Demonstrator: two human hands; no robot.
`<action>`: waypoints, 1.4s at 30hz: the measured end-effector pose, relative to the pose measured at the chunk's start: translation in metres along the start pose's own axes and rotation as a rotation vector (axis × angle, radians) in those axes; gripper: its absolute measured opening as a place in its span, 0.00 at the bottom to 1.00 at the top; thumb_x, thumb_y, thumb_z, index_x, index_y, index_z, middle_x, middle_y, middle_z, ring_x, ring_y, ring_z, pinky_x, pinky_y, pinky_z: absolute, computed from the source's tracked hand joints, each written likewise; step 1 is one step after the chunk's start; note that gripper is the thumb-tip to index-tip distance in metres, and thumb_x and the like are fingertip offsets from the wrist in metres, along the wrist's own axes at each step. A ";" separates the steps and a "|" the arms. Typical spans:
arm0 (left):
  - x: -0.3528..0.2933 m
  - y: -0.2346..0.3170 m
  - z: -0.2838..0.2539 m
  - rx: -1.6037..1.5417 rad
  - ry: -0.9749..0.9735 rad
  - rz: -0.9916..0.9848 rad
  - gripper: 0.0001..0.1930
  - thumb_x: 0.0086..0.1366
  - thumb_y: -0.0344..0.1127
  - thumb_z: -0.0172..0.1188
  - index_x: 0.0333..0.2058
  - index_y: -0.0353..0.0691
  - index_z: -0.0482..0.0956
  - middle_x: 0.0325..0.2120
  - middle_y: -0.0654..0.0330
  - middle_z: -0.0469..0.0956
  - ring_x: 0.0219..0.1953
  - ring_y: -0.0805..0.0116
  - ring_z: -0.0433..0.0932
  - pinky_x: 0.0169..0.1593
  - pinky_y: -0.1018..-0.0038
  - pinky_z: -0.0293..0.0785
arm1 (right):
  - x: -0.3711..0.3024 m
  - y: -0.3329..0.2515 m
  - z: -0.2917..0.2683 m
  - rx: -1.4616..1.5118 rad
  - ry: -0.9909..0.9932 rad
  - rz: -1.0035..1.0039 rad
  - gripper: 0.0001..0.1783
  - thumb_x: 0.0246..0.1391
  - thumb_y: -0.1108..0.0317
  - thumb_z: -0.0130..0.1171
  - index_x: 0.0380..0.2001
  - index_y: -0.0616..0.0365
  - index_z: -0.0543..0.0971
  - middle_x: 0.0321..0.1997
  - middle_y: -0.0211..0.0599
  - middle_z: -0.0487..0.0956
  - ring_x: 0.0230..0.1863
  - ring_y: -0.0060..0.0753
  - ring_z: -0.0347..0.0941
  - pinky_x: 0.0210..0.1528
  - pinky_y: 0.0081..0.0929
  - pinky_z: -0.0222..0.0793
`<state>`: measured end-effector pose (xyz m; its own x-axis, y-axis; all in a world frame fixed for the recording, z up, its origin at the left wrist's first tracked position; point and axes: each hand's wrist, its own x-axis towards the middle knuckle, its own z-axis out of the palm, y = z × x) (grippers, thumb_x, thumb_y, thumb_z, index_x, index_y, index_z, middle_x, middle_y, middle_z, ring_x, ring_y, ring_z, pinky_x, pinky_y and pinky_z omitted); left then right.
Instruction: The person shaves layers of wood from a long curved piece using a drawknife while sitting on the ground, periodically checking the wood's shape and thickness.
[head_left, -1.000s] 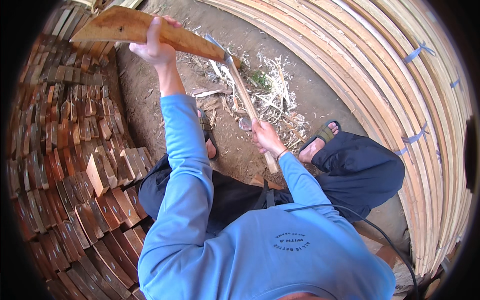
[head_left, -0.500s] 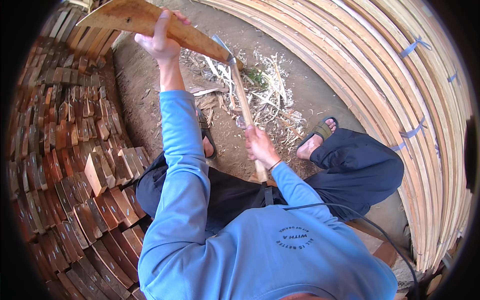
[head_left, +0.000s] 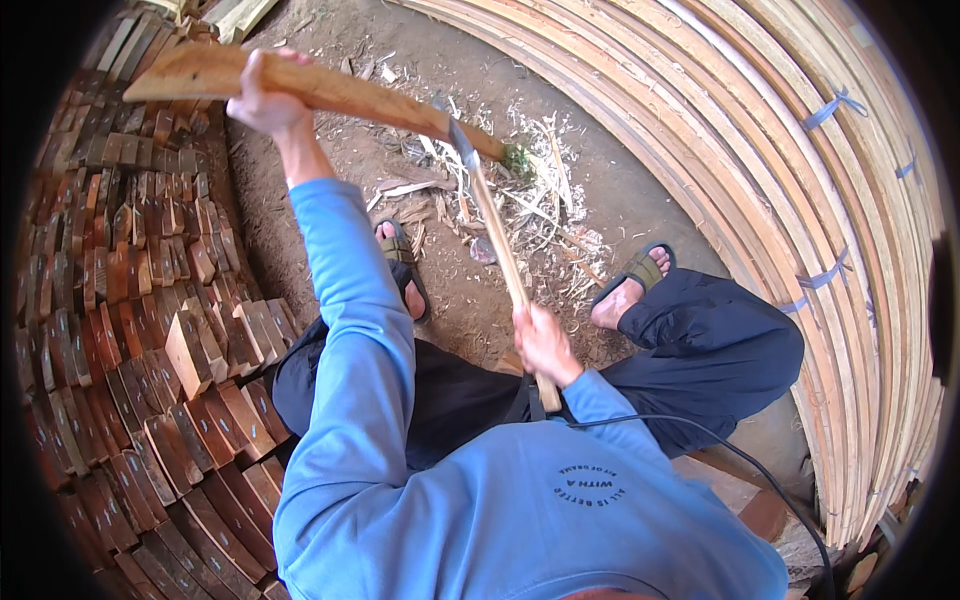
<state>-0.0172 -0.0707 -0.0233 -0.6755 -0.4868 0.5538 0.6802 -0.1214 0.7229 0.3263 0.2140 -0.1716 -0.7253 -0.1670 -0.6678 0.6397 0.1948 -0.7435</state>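
My left hand (head_left: 262, 98) grips a long brown wooden plank (head_left: 350, 95) held up and slanting down to the right, its lower end near the chips on the ground. My right hand (head_left: 545, 345) is closed on the pale wooden handle of a hatchet (head_left: 495, 235). The hatchet's metal blade meets the plank's edge near its lower end. Both arms wear light blue sleeves. I sit with my sandalled feet on bare earth.
Stacked short reddish wood blocks (head_left: 150, 330) fill the left side. Long pale bent wooden strips (head_left: 800, 170) tied with blue bands curve along the right. Wood shavings (head_left: 540, 200) litter the dirt between my left foot (head_left: 400, 265) and right foot (head_left: 625, 290).
The plank has tilted and shifted slightly with my left hand. The hatchet has come against the plank's edge, and my right hand has slid lower on the handle.
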 end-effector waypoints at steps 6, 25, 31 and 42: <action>-0.007 -0.009 0.009 -0.052 -0.017 -0.017 0.15 0.60 0.35 0.59 0.34 0.24 0.74 0.22 0.44 0.77 0.22 0.52 0.79 0.29 0.59 0.81 | 0.010 -0.035 -0.021 0.247 -0.132 0.186 0.17 0.75 0.53 0.40 0.35 0.53 0.65 0.18 0.23 0.63 0.12 0.17 0.55 0.11 0.22 0.53; -0.016 0.002 0.023 0.017 0.016 -0.011 0.15 0.60 0.35 0.59 0.36 0.25 0.74 0.23 0.44 0.76 0.23 0.50 0.78 0.31 0.55 0.80 | 0.031 -0.029 -0.023 0.059 -0.076 0.042 0.20 0.75 0.54 0.41 0.34 0.57 0.70 0.14 0.27 0.68 0.09 0.24 0.66 0.11 0.27 0.64; -0.015 0.002 0.014 0.016 0.036 0.020 0.14 0.60 0.35 0.59 0.34 0.24 0.74 0.23 0.44 0.76 0.23 0.51 0.78 0.31 0.56 0.81 | -0.010 -0.025 -0.033 0.033 -0.111 0.084 0.20 0.75 0.53 0.42 0.31 0.55 0.66 0.15 0.25 0.66 0.10 0.21 0.63 0.10 0.25 0.60; -0.020 0.007 0.027 0.020 0.019 0.057 0.15 0.60 0.35 0.60 0.33 0.24 0.75 0.22 0.43 0.76 0.21 0.51 0.78 0.28 0.57 0.81 | -0.020 -0.024 -0.033 0.236 -0.143 0.178 0.14 0.75 0.57 0.43 0.33 0.51 0.64 0.18 0.20 0.60 0.12 0.15 0.54 0.12 0.20 0.51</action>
<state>-0.0070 -0.0387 -0.0179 -0.6300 -0.5089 0.5866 0.7116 -0.0758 0.6984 0.3167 0.2448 -0.1393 -0.5647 -0.2875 -0.7736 0.8066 0.0062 -0.5911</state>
